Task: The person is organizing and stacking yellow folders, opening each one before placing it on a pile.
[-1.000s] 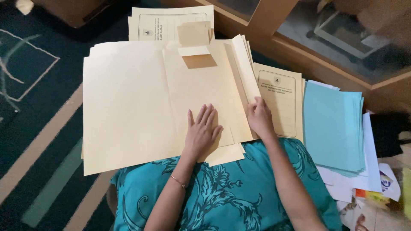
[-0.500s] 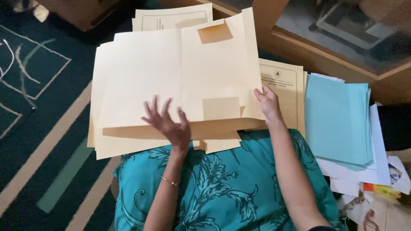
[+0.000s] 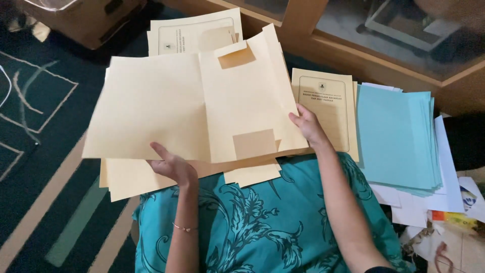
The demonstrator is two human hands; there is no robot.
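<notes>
An open cream paper folder [image 3: 166, 106] with small flaps is lifted off a stack of the same folders [image 3: 126, 179] on my lap. My left hand [image 3: 172, 167] grips the lifted folder's lower edge near the middle, thumb on top. My right hand [image 3: 308, 126] holds its right edge. The folder tilts up toward me, and both hands are shut on it. My lap is covered in teal patterned cloth [image 3: 252, 222].
A printed cream folder [image 3: 331, 108] lies to the right, another [image 3: 192, 33] beyond the stack. A pile of light blue sheets [image 3: 396, 139] sits on white papers [image 3: 444, 197] at right. A wooden glass-topped cabinet [image 3: 374, 55] stands behind, a dark patterned carpet [image 3: 40, 126] at left.
A second ago both hands rested flat on the folder on my lap. Since then they have taken its edges and raised it off the stack.
</notes>
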